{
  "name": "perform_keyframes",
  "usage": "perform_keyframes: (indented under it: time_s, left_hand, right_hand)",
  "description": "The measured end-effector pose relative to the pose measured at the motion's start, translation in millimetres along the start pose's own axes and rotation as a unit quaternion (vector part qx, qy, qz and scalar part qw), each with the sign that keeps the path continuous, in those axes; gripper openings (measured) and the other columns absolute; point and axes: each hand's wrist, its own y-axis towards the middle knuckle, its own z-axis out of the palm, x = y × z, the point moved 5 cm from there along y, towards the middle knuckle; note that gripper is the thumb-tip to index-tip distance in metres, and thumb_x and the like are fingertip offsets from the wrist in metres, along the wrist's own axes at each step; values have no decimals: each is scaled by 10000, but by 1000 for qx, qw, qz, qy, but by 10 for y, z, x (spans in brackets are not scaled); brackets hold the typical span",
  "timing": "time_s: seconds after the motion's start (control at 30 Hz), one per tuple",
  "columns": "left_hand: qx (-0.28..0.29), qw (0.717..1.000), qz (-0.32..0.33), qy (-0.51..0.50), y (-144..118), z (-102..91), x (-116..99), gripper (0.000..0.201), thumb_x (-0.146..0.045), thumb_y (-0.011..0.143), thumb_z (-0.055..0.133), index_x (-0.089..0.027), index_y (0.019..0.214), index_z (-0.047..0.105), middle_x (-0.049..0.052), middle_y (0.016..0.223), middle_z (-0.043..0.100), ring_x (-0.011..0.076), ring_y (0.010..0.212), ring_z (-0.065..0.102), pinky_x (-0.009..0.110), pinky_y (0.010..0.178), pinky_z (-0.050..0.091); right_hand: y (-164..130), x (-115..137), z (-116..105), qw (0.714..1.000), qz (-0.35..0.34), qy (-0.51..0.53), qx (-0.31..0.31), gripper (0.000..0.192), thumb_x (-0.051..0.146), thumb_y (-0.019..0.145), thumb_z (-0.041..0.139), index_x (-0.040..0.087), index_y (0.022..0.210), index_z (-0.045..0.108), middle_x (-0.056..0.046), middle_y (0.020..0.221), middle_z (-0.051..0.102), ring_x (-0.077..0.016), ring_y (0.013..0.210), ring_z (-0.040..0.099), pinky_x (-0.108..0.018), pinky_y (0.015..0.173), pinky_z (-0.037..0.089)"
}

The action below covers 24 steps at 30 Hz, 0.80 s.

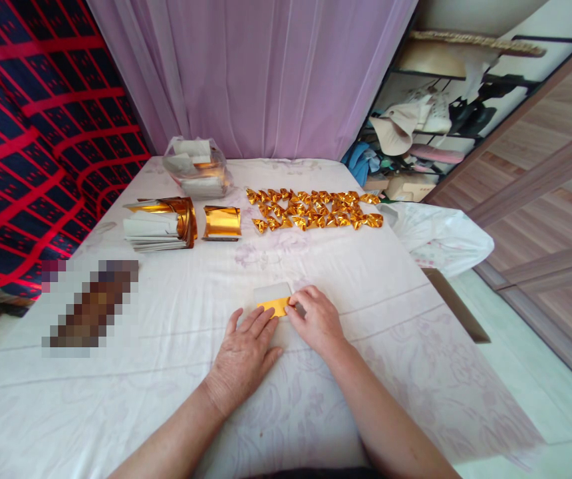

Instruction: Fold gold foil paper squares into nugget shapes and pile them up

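A small sheet of gold foil paper (pixel 279 307) lies on the table in front of me, partly folded, with its pale backing showing along the far side. My left hand (pixel 246 349) rests flat with fingers stretched, the fingertips touching the gold strip's near left part. At the strip's right end my right hand (pixel 317 318) pinches the paper's edge between thumb and fingers. Beyond the hands lie several folded gold foil pieces (pixel 318 211) in rows. To their left are a short stack of gold foil sheets (pixel 222 223) and a larger fanned stack of paper (pixel 159 225).
A clear plastic bag (pixel 199 167) of paper sheets stands at the table's far left. A blurred-out item (pixel 94 306) lies on the left side. Past the right edge are a white plastic bag (pixel 445 236) and a shelf with shoes and caps (pixel 396 126). A purple curtain (pixel 266 80) hangs behind.
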Motion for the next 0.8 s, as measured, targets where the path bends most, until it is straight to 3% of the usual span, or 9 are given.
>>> perform_keyframes:
  time_s: [0.33,0.8]
  left_hand:
    - [-3,1000,-1,-3,-1,-6,6,419,-376,952,475,-203,1329,532,109,1332,599,281,1250,520,533,1096,294]
    - [-3,1000,-3,2,2,-13,10,383,-387,944,497,-206,1273,574,90,1335,600,284,1250,524,534,1092,300]
  right_hand:
    - [5,65,2,999,-1,-48,-6,129,315,765,704,224,791,616,-31,856,605,-194,814,590,-302,743,448]
    - [54,-135,10,996,1,77,52,117,130,754,674,222,783,608,9,855,604,-150,806,602,-267,737,461]
